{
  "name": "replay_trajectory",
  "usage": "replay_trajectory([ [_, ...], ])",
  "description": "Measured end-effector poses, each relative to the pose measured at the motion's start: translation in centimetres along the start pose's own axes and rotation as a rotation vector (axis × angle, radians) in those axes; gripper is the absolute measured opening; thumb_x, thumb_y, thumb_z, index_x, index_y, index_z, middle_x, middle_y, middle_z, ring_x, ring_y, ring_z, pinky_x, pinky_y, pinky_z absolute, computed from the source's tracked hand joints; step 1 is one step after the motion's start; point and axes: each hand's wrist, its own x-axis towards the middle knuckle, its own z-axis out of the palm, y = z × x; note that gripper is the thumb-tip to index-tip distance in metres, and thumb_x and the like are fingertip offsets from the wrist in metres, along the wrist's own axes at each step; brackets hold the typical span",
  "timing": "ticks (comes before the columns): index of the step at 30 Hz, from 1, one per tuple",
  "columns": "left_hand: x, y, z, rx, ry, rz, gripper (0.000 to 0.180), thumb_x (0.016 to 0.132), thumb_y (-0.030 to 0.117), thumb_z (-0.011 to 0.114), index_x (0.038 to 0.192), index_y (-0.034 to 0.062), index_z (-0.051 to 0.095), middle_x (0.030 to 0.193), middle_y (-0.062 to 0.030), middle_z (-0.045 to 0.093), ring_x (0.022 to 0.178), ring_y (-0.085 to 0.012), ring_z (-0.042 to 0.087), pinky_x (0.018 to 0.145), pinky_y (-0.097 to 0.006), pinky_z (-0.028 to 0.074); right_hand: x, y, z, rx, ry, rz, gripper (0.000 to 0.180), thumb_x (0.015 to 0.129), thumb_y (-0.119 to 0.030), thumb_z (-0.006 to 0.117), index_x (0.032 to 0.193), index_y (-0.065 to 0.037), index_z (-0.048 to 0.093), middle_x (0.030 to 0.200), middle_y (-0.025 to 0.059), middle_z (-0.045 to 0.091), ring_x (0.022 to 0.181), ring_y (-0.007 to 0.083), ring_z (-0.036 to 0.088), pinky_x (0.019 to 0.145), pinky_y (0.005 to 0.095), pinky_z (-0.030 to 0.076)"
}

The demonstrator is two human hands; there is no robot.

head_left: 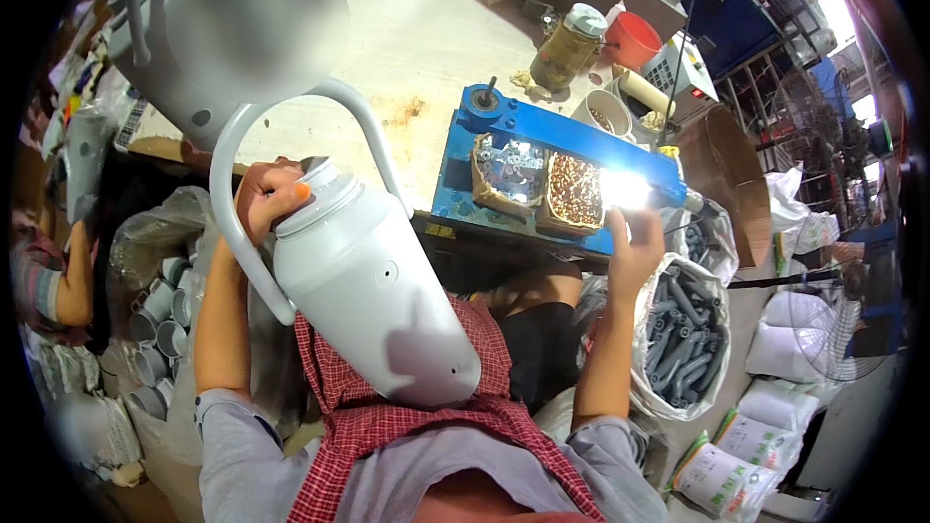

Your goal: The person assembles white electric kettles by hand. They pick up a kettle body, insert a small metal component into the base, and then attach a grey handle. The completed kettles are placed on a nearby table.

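While the left hand (263,196) grips the neck of the grey plastic housing (373,286), the housing lies tilted across the lap, its narrow end toward the workbench (407,39) and its wide end against the red checked apron (387,426). The fingers are closed around the top collar, just beside the point where the curved grey handle (232,184) meets the body. The right hand (635,247) is raised at the front edge of the blue fixture (542,160), fingers spread and loose; glare from a bright lamp hides whether it holds any small part, so this cannot be told.

For a sound hold, keep the housing braced against the lap and the collar grip firm, so that the body does not roll on its rounded side. Keep the handle clear of the bench edge.

Containers:
- Two shallow trays sit on the blue fixture. The left tray (509,169) holds shiny silver parts; the right tray (573,194) holds small brown parts.
- A white cup (603,116) behind the fixture holds small dark pieces.
- A glass jar (567,48) with a pale lid stands further back, contents yellowish.
- A clear bag (683,329) at the right holds many grey plastic tubes.
- A bag at the left (160,320) holds grey cup-shaped parts.
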Motion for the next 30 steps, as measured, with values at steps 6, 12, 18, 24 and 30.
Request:
replay_trajectory([
  [6, -0.8, -0.2, -1.0, -0.013, 0.074, -0.088, 0.041, 0.083, 0.026, 0.061, 0.055, -0.0008, 0.048, 0.054, -0.0028, 0.042, 0.057, -0.0124, 0.036, 0.058, -0.03, 0.028, 8.8, -9.5, 11.3, 0.071, -0.456, -0.256, 0.013, 0.086, -0.007, 0.065, 0.096, 0.001, 0.067, 0.089, 0.0068, 0.067, 0.083, 0.0126, 0.064, 0.075, 0.0254, 0.051],
  [12, -2.4, -2.0, -2.7, 0.021, 0.142, -0.041, 0.041, 0.083, 0.025, 0.061, 0.058, -0.0033, 0.047, 0.056, -0.0047, 0.042, 0.057, -0.0141, 0.036, 0.056, -0.031, 0.028, 10.8, -9.9, 14.2, 0.018, -0.654, -0.158, 0.014, 0.087, -0.009, 0.065, 0.092, 0.004, 0.066, 0.074, 0.0091, 0.068, 0.067, 0.0103, 0.066, 0.062, 0.0226, 0.054],
  [18, -1.5, -2.0, -1.8, -0.002, 0.145, -0.058, 0.037, 0.08, 0.023, 0.059, 0.059, -0.0029, 0.044, 0.056, -0.0035, 0.037, 0.057, -0.0129, 0.034, 0.055, -0.031, 0.027, 13.3, -11.2, 13.8, -0.036, -0.909, -0.171, 0.016, 0.088, -0.011, 0.063, 0.093, 0.004, 0.066, 0.075, 0.0078, 0.069, 0.07, 0.0116, 0.068, 0.065, 0.0233, 0.055],
  [24, -1.1, -1.3, -1.2, 0.06, 0.096, -0.169, 0.041, 0.081, 0.028, 0.06, 0.058, -0.0003, 0.042, 0.056, -0.0018, 0.036, 0.058, -0.0114, 0.033, 0.055, -0.03, 0.025, 13.6, -10.1, 13.8, -0.02, -0.951, -0.158, 0.021, 0.089, -0.013, 0.063, 0.102, 0.002, 0.068, 0.075, 0.0072, 0.069, 0.068, 0.0105, 0.066, 0.065, 0.0229, 0.054],
  [30, -2.8, -1.6, -2.9, 0.159, 0.074, -0.025, 0.046, 0.083, 0.035, 0.058, 0.059, -0.0004, 0.041, 0.058, -0.0039, 0.036, 0.056, -0.0151, 0.032, 0.055, -0.032, 0.026, 9.7, -7.7, 11.3, 0.085, -0.626, -0.202, 0.03, 0.086, -0.01, 0.065, 0.114, -0.002, 0.064, 0.09, 0.0064, 0.069, 0.073, 0.0095, 0.064, 0.067, 0.024, 0.051],
])
